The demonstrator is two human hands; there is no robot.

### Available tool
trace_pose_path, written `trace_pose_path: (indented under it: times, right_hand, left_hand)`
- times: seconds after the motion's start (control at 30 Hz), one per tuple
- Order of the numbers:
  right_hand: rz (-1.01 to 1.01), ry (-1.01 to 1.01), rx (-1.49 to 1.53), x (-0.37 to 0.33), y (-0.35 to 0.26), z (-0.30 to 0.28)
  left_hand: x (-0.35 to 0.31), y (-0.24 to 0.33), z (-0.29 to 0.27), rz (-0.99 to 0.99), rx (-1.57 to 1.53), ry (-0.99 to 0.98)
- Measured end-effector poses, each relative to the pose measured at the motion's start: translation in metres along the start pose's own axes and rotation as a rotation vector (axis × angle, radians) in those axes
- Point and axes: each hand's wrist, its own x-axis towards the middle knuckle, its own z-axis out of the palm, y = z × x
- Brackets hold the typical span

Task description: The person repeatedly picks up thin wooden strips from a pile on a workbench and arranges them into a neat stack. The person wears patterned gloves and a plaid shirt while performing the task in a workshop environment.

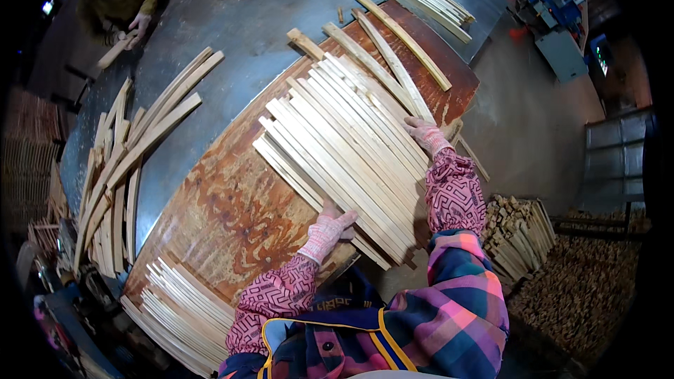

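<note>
A broad row of pale wooden strips [351, 147] lies side by side on a brown wooden board, with ragged far ends. My left hand [330, 230], in a pinkish knit glove, rests against the row's near left edge, thumb and fingers spread over the outer strips. Along the row's right side, my right hand [426, 135], gloved alike, lies with its fingers stretched out on the strips. Beside its fingertips is the near end of a longer, loose wooden strip [390, 52]. Neither hand is closed round a strip.
Another stack of strips [186, 305] sits at the board's [232, 196] near left corner. Crossed strips [126, 161] pile up on the metal table [246, 35]. A co-worker's gloved hand [140, 23] holds a wood piece at far left. Wood bundles [518, 235] stand at right.
</note>
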Motion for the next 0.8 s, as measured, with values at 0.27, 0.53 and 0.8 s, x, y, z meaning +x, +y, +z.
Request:
trace_pose_path:
  times: [0.27,0.53,0.8]
  right_hand:
    - [0.074,-0.113,0.208,-0.008,-0.011,-0.025]
    - [-0.003,-0.008,0.421,-0.017,-0.019,-0.016]
    - [0.109,-0.092,0.426,-0.012,-0.023,-0.023]
  left_hand:
    - [-0.004,0.013,0.006,-0.011,-0.013,-0.026]
    - [-0.006,0.019,0.012,-0.032,-0.002,-0.003]
    - [-0.009,0.018,0.009,-0.039,0.030,0.038]
